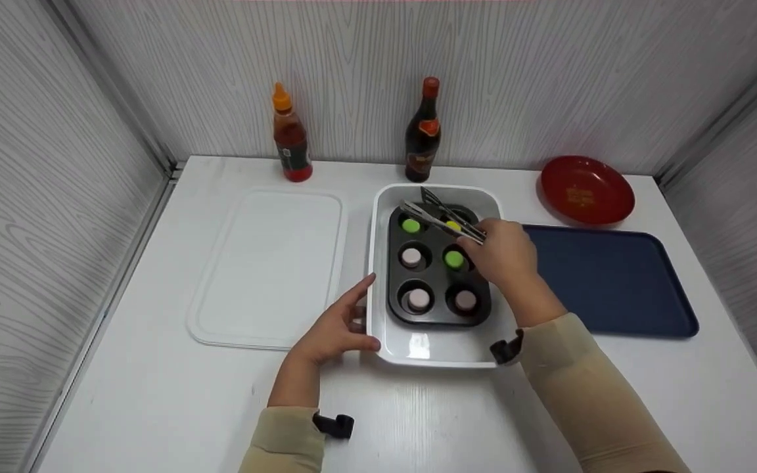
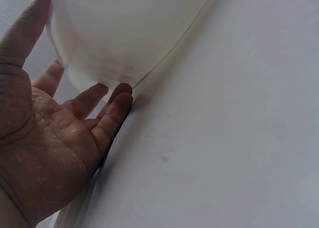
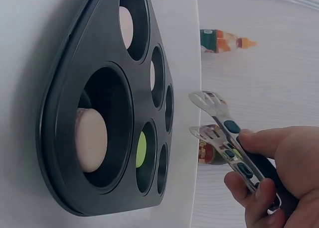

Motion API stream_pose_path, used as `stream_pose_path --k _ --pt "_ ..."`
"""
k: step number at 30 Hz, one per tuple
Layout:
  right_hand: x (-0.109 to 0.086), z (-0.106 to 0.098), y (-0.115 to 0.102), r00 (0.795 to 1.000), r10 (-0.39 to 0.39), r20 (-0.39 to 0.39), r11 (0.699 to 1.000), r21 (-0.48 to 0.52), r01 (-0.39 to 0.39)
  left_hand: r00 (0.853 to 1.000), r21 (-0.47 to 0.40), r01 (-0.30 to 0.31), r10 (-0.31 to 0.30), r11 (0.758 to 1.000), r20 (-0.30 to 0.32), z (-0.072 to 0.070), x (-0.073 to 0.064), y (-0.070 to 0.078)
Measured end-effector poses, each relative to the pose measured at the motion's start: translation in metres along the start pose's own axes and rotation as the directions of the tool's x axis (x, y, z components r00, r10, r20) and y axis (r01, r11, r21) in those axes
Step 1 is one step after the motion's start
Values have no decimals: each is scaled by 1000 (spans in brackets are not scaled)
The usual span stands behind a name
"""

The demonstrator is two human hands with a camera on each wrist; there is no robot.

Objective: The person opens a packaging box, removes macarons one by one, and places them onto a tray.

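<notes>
Tongs (image 3: 232, 127) in R hand (image 1: 507, 253); L (image 1: 334, 334) splayed, touching tray (image 1: 447, 347)

Readable text: none; every marking is too small or blurred.
Sauce bottle (image 1: 292, 139): by the back edge of the table (image 1: 418, 424), left of its middle; dark green label (image 1: 296, 159) with a small pale mark, illegible.
Dark bottle (image 1: 414, 146): by the back edge near the middle; orange-red upper label (image 1: 429, 127) and lower label (image 1: 420, 159), both illegible.
Red dish (image 1: 608, 187): near the back right corner; gold block of marks (image 1: 579, 196) inside, illegible.
</notes>
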State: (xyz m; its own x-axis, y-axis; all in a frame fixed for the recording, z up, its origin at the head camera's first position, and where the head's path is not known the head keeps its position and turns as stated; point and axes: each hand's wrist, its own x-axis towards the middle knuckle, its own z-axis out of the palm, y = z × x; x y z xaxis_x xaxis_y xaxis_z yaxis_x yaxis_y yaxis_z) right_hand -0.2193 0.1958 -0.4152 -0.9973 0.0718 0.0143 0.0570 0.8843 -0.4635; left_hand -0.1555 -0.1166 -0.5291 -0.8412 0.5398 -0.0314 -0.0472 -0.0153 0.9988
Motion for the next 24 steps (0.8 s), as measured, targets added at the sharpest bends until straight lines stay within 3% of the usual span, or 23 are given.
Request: stream_pose_path --k 11,17,24 --pt "-9 -8 0 999 -12 32 1000 2 12 1000 -3 -2 2 1000 8 1 0 1" --pt "-38 -31 22 996 -77 47 996 52 75 999 -27 7 -6 1000 33 2 2 1" --pt "-73 -46 45 980 -158 120 984 97 146 1000 -39 1 -1 999 11 -1 0 1"
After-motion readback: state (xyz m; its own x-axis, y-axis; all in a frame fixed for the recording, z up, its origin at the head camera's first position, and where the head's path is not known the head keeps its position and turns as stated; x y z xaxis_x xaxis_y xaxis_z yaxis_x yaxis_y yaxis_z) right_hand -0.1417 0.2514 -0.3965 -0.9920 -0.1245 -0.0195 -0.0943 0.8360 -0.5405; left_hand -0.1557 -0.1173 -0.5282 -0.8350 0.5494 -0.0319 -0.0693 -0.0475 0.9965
